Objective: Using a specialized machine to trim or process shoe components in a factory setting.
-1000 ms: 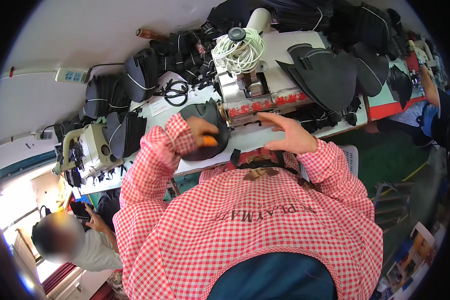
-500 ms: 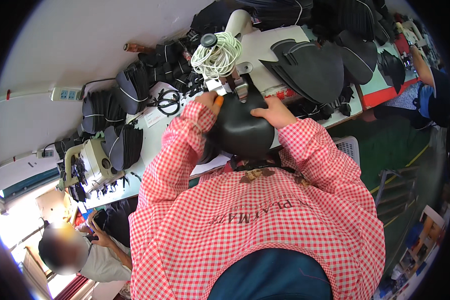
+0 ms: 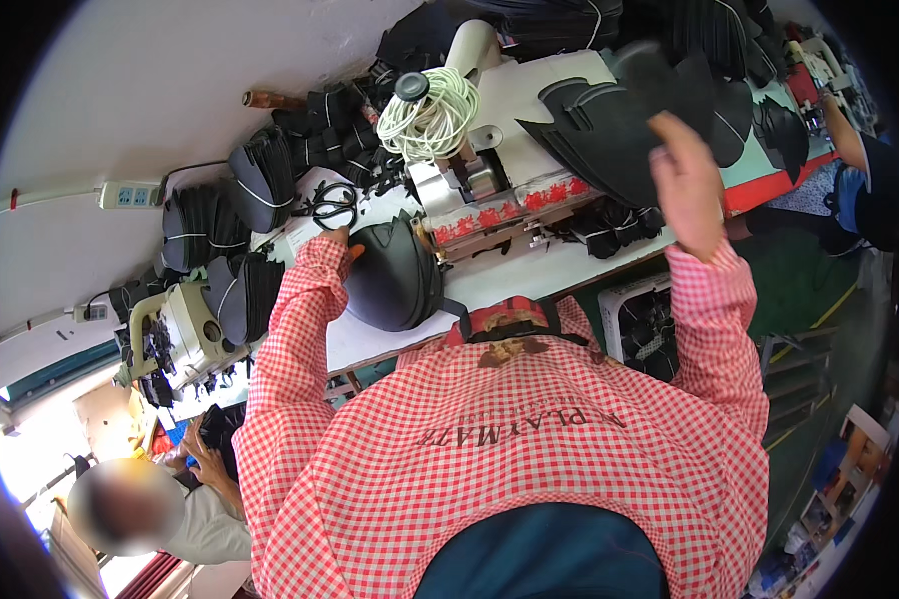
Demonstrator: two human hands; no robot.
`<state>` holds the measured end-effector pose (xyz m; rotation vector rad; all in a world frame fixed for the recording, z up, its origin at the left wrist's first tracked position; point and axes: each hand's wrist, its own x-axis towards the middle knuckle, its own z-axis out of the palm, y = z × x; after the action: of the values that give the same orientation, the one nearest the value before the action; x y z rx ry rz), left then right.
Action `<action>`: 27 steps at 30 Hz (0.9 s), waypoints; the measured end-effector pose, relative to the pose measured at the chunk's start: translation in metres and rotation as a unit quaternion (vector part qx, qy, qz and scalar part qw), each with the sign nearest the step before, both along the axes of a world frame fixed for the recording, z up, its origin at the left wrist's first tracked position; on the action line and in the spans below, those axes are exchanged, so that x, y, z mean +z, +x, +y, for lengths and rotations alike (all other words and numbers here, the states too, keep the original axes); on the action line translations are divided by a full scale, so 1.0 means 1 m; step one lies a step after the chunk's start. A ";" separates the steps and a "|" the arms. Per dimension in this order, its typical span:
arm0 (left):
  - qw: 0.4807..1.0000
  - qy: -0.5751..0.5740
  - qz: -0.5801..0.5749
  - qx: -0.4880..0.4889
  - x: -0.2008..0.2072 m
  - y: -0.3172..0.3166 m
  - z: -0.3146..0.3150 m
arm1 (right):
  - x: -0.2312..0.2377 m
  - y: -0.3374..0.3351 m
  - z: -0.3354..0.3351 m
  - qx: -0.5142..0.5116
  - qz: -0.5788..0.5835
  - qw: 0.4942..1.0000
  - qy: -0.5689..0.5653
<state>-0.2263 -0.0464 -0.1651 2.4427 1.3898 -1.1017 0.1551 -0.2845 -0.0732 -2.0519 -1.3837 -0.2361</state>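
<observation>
At the left of the sewing machine, a stack of curved black panels (image 3: 395,278) lies on the white table. My left hand (image 3: 341,240) is at the far left edge of this stack, an orange cover on one finger; its other fingers are mostly hidden. Over the right side of the machine bed, my right hand (image 3: 687,185) hovers at a pile of flat black panels (image 3: 609,140), fingers stretched out and slightly blurred. A dark smeared shape (image 3: 659,70) shows just beyond it. The machine's work area (image 3: 474,180) carries no panel.
A coil of pale cord (image 3: 430,115) hangs on the machine. Black scissors (image 3: 334,205) lie beyond my left hand. Tied bundles of black pieces (image 3: 262,180) line the wall side. A white crate (image 3: 641,314) stands below the table. Another person (image 3: 195,499) sits at the lower left.
The black panel has left the machine, and a stack now shows at its left. My left hand has moved left and nearer; my right hand let go and moved right to the flat pile.
</observation>
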 end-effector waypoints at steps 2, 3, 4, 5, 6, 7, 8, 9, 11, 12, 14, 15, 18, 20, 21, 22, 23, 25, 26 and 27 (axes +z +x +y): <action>0.997 0.012 -0.061 0.044 -0.001 0.000 0.000 | -0.018 -0.032 0.004 0.102 0.118 0.988 -0.011; 0.995 0.023 -0.090 0.042 0.014 0.010 -0.007 | -0.008 -0.056 0.006 0.149 0.191 0.970 -0.014; 0.997 -0.017 -0.072 0.025 0.020 0.011 -0.013 | -0.006 -0.076 0.007 0.216 0.297 0.927 -0.078; 0.978 -0.158 -0.119 -0.069 0.048 0.034 -0.020 | -0.012 -0.085 0.005 0.271 0.361 0.884 -0.121; 0.920 -0.285 -0.232 -0.140 0.055 0.034 -0.029 | -0.015 -0.095 0.010 0.324 0.448 0.820 -0.147; 0.808 -0.426 -0.386 -0.129 0.062 0.037 -0.042 | -0.029 -0.101 0.014 0.346 0.444 0.811 -0.158; 0.785 -0.484 -0.385 -0.035 0.081 0.052 -0.054 | -0.047 -0.103 0.018 0.357 0.439 0.807 -0.168; 0.777 -0.474 -0.407 0.075 0.094 0.067 -0.062 | -0.061 -0.099 0.022 0.353 0.521 0.745 -0.220; 0.770 -0.405 -0.445 0.213 0.080 0.082 -0.066 | -0.085 -0.093 0.019 0.277 0.690 0.617 -0.258; 0.777 -0.345 -0.466 0.247 0.059 0.083 -0.065 | -0.099 -0.098 0.019 0.253 0.719 0.610 -0.215; 0.846 -0.273 -0.387 0.245 0.042 0.091 -0.062 | -0.097 -0.105 0.025 0.186 0.710 0.654 -0.183; 0.895 -0.179 -0.380 0.154 0.028 0.092 -0.060 | -0.097 -0.107 0.029 0.184 0.711 0.654 -0.181; 0.924 -0.101 -0.363 0.068 0.023 0.105 -0.049 | -0.097 -0.105 0.031 0.133 0.710 0.669 -0.174; 0.927 -0.121 -0.347 0.073 0.026 0.120 -0.045 | -0.102 -0.105 0.027 0.125 0.729 0.651 -0.169; 0.927 -0.119 -0.348 0.073 0.022 0.121 -0.041 | -0.108 -0.108 0.017 0.133 0.757 0.626 -0.130; 0.927 -0.147 -0.344 0.031 0.012 0.123 -0.032 | -0.097 -0.111 0.011 0.134 0.755 0.628 -0.129; 0.924 -0.174 -0.339 -0.008 0.007 0.123 -0.028 | -0.075 -0.113 0.004 0.114 0.789 0.567 -0.206; 0.914 -0.229 -0.330 0.054 0.018 0.117 -0.015 | -0.058 -0.120 -0.008 0.085 0.825 0.495 -0.260; 0.886 -0.253 -0.376 0.093 0.020 0.104 -0.007 | -0.062 -0.114 -0.010 0.144 0.747 0.622 -0.186; 0.940 -0.134 -0.306 0.075 0.021 0.093 -0.002 | -0.068 -0.105 -0.012 0.197 0.645 0.731 -0.108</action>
<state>-0.1329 -0.0479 -0.1442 2.1611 1.1095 -0.3973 0.0504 -0.2969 -0.1408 -1.3497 -0.8221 1.3462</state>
